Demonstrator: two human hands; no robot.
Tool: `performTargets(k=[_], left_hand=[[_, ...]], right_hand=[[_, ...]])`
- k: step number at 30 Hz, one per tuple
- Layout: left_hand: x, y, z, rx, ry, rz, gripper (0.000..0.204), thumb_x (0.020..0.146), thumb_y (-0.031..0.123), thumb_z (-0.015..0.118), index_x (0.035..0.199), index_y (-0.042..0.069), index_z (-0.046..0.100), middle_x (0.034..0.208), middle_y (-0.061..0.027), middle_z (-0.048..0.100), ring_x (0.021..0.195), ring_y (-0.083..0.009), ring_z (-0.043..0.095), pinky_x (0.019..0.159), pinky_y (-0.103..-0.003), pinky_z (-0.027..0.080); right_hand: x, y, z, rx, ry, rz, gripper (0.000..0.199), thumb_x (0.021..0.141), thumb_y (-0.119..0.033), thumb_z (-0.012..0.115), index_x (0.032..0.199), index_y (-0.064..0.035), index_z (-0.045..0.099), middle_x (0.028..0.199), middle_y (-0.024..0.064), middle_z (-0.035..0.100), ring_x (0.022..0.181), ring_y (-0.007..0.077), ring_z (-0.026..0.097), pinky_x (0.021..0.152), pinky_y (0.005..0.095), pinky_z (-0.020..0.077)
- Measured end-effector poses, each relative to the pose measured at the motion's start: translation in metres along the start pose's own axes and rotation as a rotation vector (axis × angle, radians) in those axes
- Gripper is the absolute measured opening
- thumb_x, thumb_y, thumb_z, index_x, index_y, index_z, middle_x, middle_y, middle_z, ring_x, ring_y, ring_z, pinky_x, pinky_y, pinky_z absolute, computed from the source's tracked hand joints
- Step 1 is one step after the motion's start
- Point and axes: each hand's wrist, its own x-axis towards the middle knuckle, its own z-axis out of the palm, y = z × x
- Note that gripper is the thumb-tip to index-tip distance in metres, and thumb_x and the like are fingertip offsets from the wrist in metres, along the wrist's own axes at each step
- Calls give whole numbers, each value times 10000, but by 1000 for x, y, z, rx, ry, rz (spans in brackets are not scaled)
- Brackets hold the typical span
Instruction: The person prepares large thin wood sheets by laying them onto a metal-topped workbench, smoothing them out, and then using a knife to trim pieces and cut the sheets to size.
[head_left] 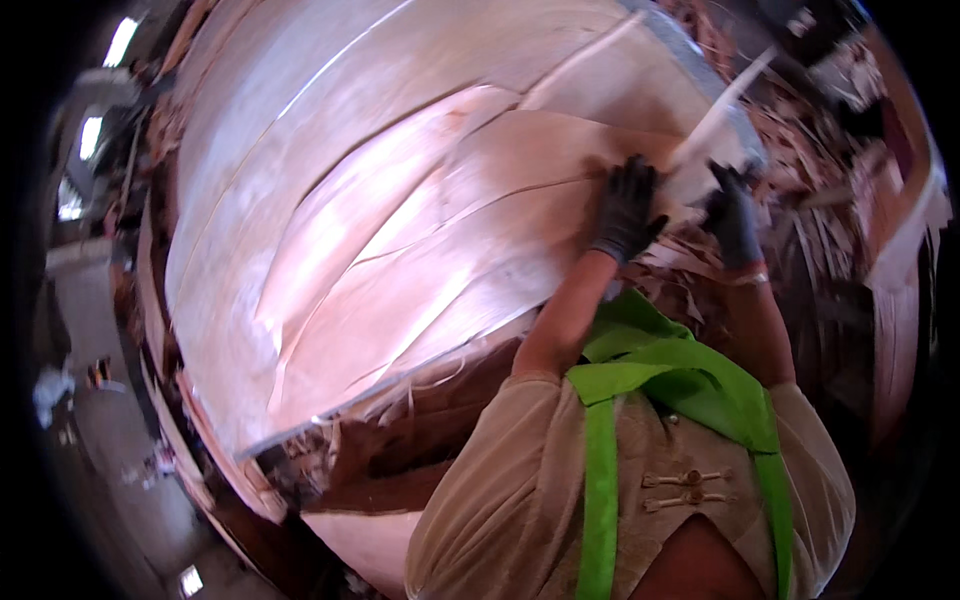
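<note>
Thin, veneer-like sheets [530,155], pale pinkish-tan with dark seams, are spread overlapping across the table [220,380] from upper centre to lower left; they would probably prove light, bendable and easily split, best held by broad edges. At right of centre, they are touched by the left hand [628,210], fingers extended; whether anything is gripped by the right hand's [732,215] bent fingers cannot be told.

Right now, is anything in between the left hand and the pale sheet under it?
Only the dark glove, it seems: the left hand appears to rest on the sheet, and nothing else shows between them.
</note>
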Motion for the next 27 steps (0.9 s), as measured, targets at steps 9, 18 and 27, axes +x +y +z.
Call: performTargets(k=[9,18,27], left_hand=[[-124,-66,-138,302,232,-348,718,775,272,613,1383,19,325,1447,-250,238,1338,-412,217,1076,-511,188],[-212,-269,-325,807,162,-1013,970,691,512,696,1435,105,227,1465,-230,221,1319,-406,267,1035,-503,265],[-221,-399,-414,633,-377,-741,492,719,491,660,1100,182,629,1138,-76,616,1128,-256,516,990,-525,288]], right_hand=[[-53,81,-3,-377,-116,-207,213,921,-222,498,867,-43,601,624,24,546,496,140,459,497,279,390],[-39,175,184,-1611,-489,-1064,146,794,-215,567,897,-112,573,968,105,577,882,299,554,742,434,437],[-26,201,180,-1633,-281,-1165,189,730,-245,629,831,-108,546,945,113,563,867,334,519,735,453,402]])
